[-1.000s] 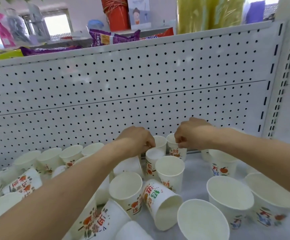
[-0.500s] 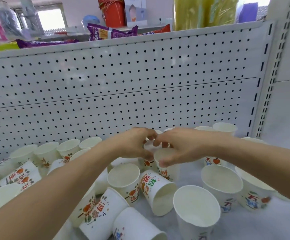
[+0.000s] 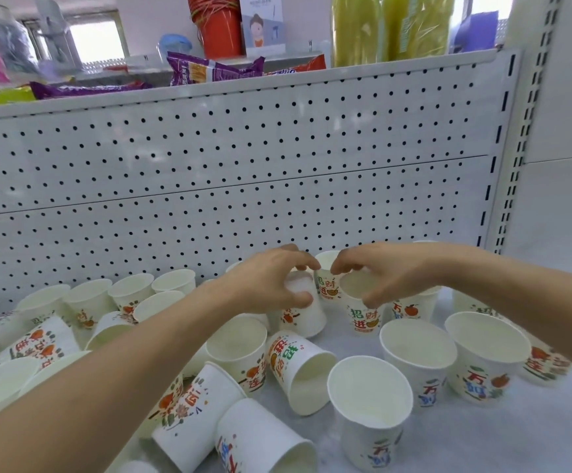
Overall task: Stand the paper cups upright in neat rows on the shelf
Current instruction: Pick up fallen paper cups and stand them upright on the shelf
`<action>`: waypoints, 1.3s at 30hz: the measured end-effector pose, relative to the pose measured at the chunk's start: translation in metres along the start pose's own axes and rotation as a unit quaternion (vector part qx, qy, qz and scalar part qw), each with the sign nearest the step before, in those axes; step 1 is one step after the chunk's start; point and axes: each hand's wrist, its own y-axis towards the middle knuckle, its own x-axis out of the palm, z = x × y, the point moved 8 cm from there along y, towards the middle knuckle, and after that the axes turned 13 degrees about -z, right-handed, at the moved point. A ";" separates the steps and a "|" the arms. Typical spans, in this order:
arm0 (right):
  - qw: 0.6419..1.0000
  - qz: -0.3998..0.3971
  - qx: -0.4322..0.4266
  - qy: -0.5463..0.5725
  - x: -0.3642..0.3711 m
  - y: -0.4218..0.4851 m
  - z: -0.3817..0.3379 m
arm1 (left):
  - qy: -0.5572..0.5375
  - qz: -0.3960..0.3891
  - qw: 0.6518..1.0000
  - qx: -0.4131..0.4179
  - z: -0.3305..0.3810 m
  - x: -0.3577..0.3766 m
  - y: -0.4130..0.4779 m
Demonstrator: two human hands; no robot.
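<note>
the paper cups are white with plain white insides, printed with orange fruit, green leaves and characters in orange, green and blue. the back panel is pale grey, dotted with even rows of dark holes. far above sit a red bucket, purple packets and yellow-green wrapped packs.

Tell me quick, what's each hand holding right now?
Left hand: grips an upside-down cup.
Right hand: grips an upright cup at its rim.
</note>
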 end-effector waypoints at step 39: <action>0.993 0.094 -0.062 -0.036 -0.015 0.019 -0.064 | 0.013 -0.003 1.000 -0.004 -0.054 -0.019 -0.054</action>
